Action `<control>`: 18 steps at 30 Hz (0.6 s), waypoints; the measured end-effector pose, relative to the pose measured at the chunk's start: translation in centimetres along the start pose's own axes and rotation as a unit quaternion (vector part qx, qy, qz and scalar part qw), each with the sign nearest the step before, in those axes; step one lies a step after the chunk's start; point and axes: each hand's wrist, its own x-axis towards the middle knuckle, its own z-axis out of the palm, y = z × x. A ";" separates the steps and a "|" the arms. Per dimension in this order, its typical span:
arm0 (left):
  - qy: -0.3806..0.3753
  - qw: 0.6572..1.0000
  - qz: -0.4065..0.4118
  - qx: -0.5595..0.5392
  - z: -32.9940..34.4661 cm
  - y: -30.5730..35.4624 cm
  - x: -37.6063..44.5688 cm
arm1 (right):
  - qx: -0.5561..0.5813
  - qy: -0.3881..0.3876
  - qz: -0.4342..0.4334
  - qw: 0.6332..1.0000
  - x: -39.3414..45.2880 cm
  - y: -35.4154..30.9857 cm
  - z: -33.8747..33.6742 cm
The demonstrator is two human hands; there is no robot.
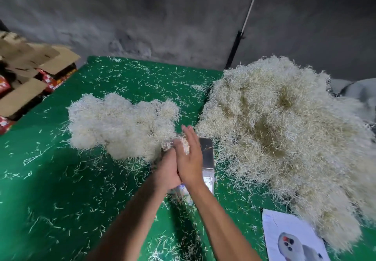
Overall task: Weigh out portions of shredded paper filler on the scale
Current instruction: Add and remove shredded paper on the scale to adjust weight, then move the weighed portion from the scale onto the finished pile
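Observation:
A big heap of cream shredded paper filler (284, 138) covers the right side of the green table (61, 179). A smaller pile of rounded clumps (122, 124) lies left of centre. Between the two sits a small silver scale (207, 155), mostly hidden behind my hands. My left hand (167, 169) and my right hand (190, 159) are pressed palm to palm above the scale, squeezing a small wad of filler (184, 143) that pokes out between the fingers. My right fingers are straight; my left fingers curl around the wad.
Loose shreds are scattered over the green cloth. Flattened cardboard boxes (26, 73) are stacked at the left edge. A white printed sheet (291, 238) lies at the bottom right. A grey wall (162, 16) stands behind the table.

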 end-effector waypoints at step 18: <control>-0.043 0.980 0.027 -0.191 2.6 8.1 -2.6 | -0.083 0.048 -0.175 0.980 -1.5 -6.7 -4.4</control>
